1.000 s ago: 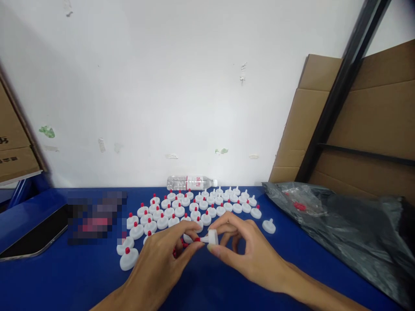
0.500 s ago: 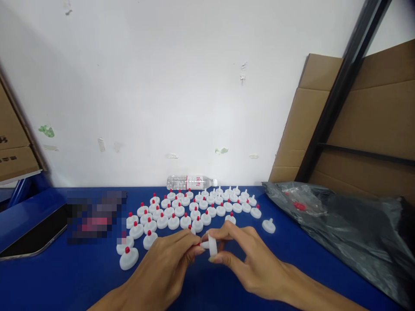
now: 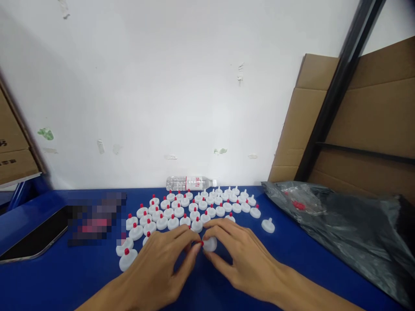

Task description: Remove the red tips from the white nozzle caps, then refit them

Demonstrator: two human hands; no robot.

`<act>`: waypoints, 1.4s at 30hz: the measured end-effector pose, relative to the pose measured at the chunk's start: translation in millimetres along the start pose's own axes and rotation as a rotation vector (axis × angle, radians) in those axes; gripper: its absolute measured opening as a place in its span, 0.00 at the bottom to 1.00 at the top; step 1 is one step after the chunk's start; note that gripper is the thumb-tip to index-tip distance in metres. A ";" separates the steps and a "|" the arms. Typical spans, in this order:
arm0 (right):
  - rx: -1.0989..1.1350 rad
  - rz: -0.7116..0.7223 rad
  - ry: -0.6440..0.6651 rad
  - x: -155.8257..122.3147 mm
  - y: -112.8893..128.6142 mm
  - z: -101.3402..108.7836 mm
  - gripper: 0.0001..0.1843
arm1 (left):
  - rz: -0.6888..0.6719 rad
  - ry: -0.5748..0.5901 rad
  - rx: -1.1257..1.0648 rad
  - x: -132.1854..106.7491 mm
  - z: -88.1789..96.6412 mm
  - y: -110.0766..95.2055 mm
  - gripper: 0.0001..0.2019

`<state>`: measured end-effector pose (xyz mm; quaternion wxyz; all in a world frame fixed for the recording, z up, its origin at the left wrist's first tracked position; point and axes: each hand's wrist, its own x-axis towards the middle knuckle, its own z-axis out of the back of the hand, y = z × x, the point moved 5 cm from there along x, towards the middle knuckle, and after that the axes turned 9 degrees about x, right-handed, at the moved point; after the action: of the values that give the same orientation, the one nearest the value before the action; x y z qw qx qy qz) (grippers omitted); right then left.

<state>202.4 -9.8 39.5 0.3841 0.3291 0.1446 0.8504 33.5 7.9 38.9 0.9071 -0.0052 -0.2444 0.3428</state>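
Low over the front middle of the blue table, my right hand point(image 3: 244, 257) grips a white plastic nozzle cap point(image 3: 210, 244) between thumb and fingers. The spout of this cap points left and ends in a small red tip cap point(image 3: 202, 243). At that tip, the thumb and forefinger of my left hand point(image 3: 165, 261) are pinched together on the red piece. Rows of white nozzle caps point(image 3: 173, 223) with red tips stand spout up just beyond my hands. At the back right of the group are bare-spouted nozzle caps point(image 3: 236, 191), and one lone bare nozzle cap point(image 3: 268, 225) sits farther right.
A clear water bottle point(image 3: 177, 183) lies along the white wall. To the right, a dark plastic bag point(image 3: 353, 229) carries a clear bag of red pieces point(image 3: 300, 204). A phone point(image 3: 35, 235) rests at the left. Cardboard point(image 3: 292, 125) leans by a black post.
The held nozzle cap has turned, its broad base now facing more towards the right hand and its spout less visible. My left fingers have shifted slightly at the red tip.
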 end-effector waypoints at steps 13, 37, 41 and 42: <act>-0.208 -0.267 0.026 -0.9 -32.2 1.3 0.14 | 0.025 0.215 0.371 3.9 -6.9 23.2 0.10; -0.524 -0.645 0.272 -11.8 -77.0 70.5 0.10 | -0.114 -0.115 0.257 1.4 -1.7 1.9 0.09; -0.287 -0.526 0.123 -3.7 -65.8 72.2 0.14 | -0.091 -0.151 0.220 1.9 -0.5 4.5 0.14; -0.227 -0.488 0.074 -1.2 -62.6 73.0 0.14 | -0.075 -0.153 0.190 2.1 -0.1 5.3 0.13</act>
<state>286.9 30.3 61.9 0.6066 0.2080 0.1375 0.7549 31.6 13.3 38.9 0.8944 0.1161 -0.2792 0.3294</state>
